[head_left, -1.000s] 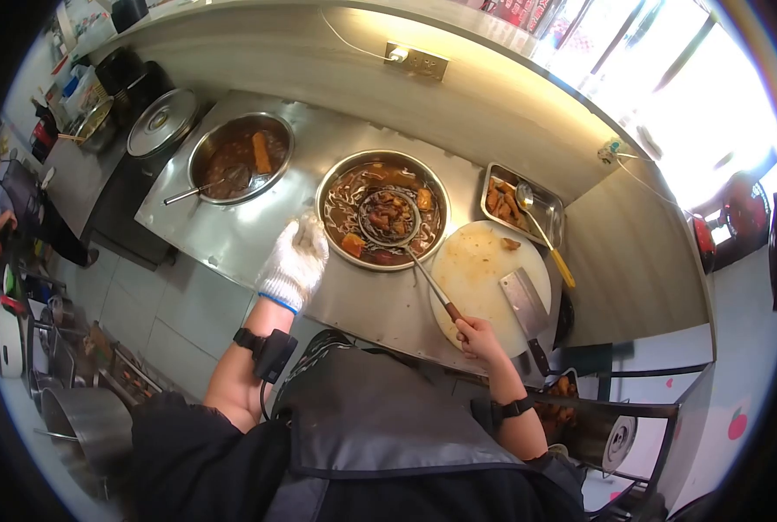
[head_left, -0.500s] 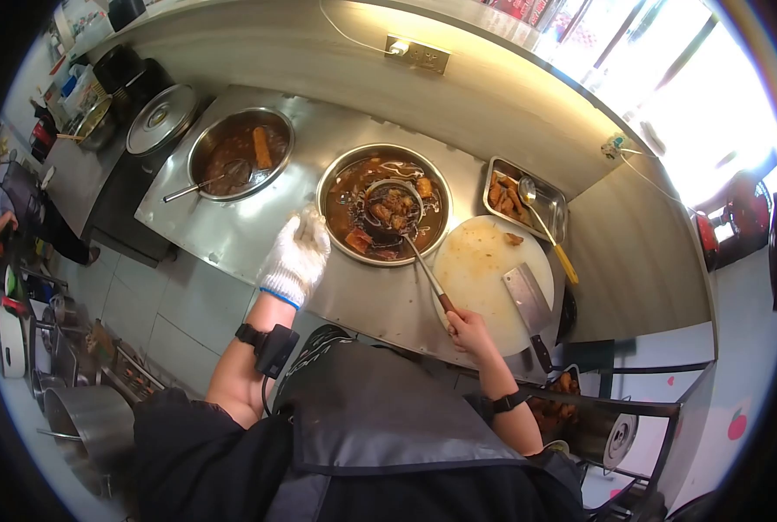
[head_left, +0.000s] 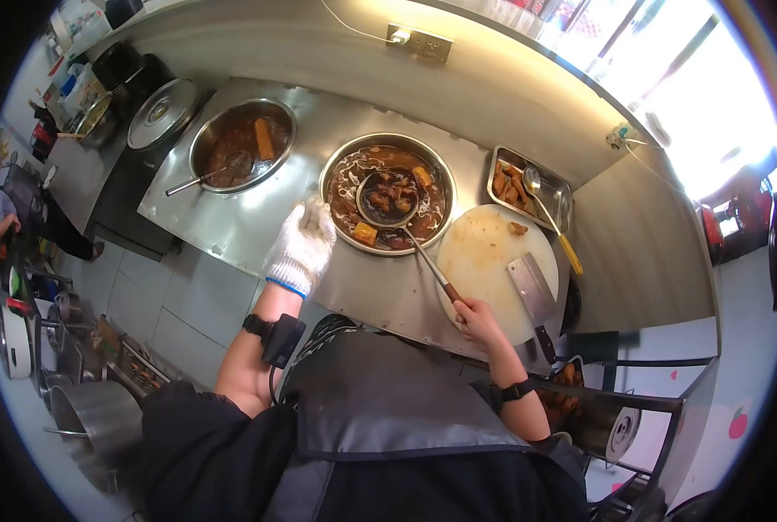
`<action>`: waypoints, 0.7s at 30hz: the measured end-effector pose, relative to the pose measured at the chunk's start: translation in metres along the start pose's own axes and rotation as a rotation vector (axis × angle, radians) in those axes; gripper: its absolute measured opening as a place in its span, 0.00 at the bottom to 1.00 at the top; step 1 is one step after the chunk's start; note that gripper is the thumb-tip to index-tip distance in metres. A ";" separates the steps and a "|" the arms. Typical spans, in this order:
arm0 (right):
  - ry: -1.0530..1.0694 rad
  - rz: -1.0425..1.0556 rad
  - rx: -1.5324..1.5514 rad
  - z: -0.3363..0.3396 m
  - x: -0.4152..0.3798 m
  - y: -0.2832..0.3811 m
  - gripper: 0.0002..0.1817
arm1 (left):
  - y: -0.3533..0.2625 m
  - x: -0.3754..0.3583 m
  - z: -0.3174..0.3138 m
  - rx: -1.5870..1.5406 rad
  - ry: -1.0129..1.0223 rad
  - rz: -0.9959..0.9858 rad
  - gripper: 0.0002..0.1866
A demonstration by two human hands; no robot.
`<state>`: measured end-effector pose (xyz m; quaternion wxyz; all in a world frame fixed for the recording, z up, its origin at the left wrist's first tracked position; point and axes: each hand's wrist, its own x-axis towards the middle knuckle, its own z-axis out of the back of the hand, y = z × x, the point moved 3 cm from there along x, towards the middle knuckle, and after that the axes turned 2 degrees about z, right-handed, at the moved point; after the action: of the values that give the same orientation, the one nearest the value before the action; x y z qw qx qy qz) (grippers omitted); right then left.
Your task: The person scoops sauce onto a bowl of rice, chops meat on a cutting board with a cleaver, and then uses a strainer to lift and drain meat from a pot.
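Observation:
My bare right hand (head_left: 480,321) grips the brown handle of a long ladle (head_left: 433,269). The ladle's round bowl lies in the dark broth of a steel pot (head_left: 324,198), with brown chunks of food (head_left: 392,197) in it. Orange-brown pieces (head_left: 365,233) float beside the bowl. My left hand (head_left: 304,245), in a white knit glove, hovers by the pot's left rim. Its fingers are loosely bent, thumb apart, with nothing visible in them. Near my right hand, a cleaver (head_left: 532,289) rests on a round white cutting board (head_left: 471,252) with a small brown piece (head_left: 517,228).
At left stands a second broth pot (head_left: 195,157) holding another ladle (head_left: 194,184). A steel tray (head_left: 560,204) of brown pieces, with a yellow-handled spoon (head_left: 552,224), is at right. A lid (head_left: 161,114) lies beyond the steel counter's left end. Another person (head_left: 36,200) stands far left.
The ladle's bowl has shifted slightly in the broth, and the floating pieces and foam have moved around it. My right hand still grips the handle; my left hand stays by the rim.

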<state>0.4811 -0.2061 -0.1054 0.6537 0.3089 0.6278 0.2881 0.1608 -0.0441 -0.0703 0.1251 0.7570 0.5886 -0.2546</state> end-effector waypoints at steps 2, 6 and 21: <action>-0.011 -0.017 0.020 0.009 -0.003 0.001 0.11 | -0.002 0.002 0.002 -0.011 0.007 0.006 0.15; -0.003 0.028 0.011 0.004 0.005 -0.001 0.11 | -0.007 0.006 0.006 0.007 0.031 -0.025 0.16; 0.027 -0.021 0.078 -0.004 0.007 -0.001 0.08 | -0.010 0.005 0.006 0.006 -0.009 -0.058 0.16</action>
<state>0.4776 -0.2010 -0.1108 0.6356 0.3236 0.6507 0.2605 0.1507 -0.0403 -0.0766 0.1180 0.7388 0.6091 -0.2632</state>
